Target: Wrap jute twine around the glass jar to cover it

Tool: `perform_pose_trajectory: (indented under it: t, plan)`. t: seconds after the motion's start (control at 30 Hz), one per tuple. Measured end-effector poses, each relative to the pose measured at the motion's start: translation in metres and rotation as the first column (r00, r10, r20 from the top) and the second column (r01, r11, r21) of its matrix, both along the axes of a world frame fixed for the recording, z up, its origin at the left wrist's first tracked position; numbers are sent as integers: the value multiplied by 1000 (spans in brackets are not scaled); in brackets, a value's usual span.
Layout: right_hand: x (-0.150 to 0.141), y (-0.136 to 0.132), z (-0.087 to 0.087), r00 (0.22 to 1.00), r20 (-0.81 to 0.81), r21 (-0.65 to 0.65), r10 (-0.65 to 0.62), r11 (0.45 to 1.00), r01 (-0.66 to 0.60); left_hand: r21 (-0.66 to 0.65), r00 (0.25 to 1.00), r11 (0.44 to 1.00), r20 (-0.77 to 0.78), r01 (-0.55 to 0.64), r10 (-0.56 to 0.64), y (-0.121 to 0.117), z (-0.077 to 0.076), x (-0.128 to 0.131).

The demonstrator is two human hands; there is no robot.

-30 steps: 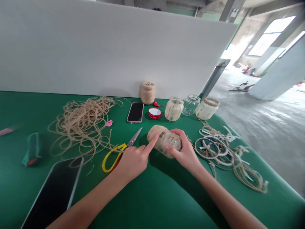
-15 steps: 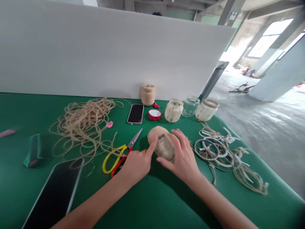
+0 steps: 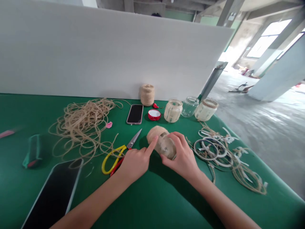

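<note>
Twine-wrapped jar (image 3: 164,147), grasped by your right hand (image 3: 183,156), meets your left hand's (image 3: 137,161) index fingertip, other fingers' hold unclear; tabletop (image 3: 154,203) spreads toward six o'clock, edge (image 3: 260,161) at three.

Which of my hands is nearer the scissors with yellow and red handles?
Left. Your left hand partly hides the scissors; your right hand is farther right, holding a partly twine-wrapped jar.

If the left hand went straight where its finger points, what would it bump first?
The jar in the right hand. The left hand seems to touch it now, though depth is unclear.
</note>
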State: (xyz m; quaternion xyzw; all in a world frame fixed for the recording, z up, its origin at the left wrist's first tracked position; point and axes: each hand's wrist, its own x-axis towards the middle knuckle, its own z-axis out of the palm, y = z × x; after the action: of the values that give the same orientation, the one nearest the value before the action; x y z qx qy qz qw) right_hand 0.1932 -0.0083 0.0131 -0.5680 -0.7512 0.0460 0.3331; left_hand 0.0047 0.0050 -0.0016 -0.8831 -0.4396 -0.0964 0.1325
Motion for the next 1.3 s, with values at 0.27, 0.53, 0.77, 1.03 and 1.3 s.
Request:
perform_pose_trajectory:
  t: [0.27, 0.53, 0.77, 1.03, 1.3]
  plan:
    - [5, 9, -1, 949, -316, -132, -6, 991, -38, 20, 1000, 1000, 5, 11, -11, 0, 4, -2]
    - [10, 20, -15, 808, -587, -267, -51, 954, -134, 47, 999, 998, 31, 43, -44, -1, 4, -2]
    - [1, 11, -13, 879, -476, -204, -28, 976, -79, 90, 987, 992, 123, 91, -102, -9, 6, 2]
    - [4, 0, -9, 995, -95, 53, 14, 999, -9, -11, 987, 997, 142, 75, -73, -11, 6, 6]
    - [-8, -7, -2, 981, 188, 97, 36, 994, -56, -80, 991, 997, 133, 18, -7, -12, 3, 8]
